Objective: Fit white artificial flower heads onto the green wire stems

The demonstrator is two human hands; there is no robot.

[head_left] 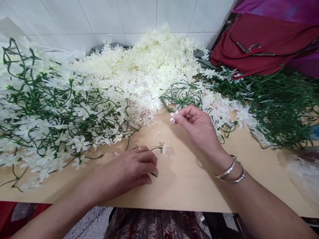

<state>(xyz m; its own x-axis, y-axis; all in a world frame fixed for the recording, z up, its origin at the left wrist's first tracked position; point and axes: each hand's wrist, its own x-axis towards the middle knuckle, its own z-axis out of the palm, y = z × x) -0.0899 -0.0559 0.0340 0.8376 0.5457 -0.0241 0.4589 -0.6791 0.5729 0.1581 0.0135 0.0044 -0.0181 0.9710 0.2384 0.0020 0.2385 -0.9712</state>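
My left hand (134, 167) rests on the tan tabletop (179, 179), fingers curled around a thin green plastic stem (156, 148) that ends in a small white flower (164, 149). A ring shows on one finger. My right hand (196, 124) hovers above the table further back, its fingertips pinched on a small white artificial flower head (172, 116). Two silver bangles sit on that wrist. A large heap of loose white flower heads (149, 69) lies just beyond both hands.
Finished green stems with white flowers (50, 113) cover the left side. Bare green stems (279, 99) pile up at right, with a small tangle (181, 94) near the heap. A dark red bag (264, 43) sits back right, and a clear plastic bag (304, 172) lies at the right edge.
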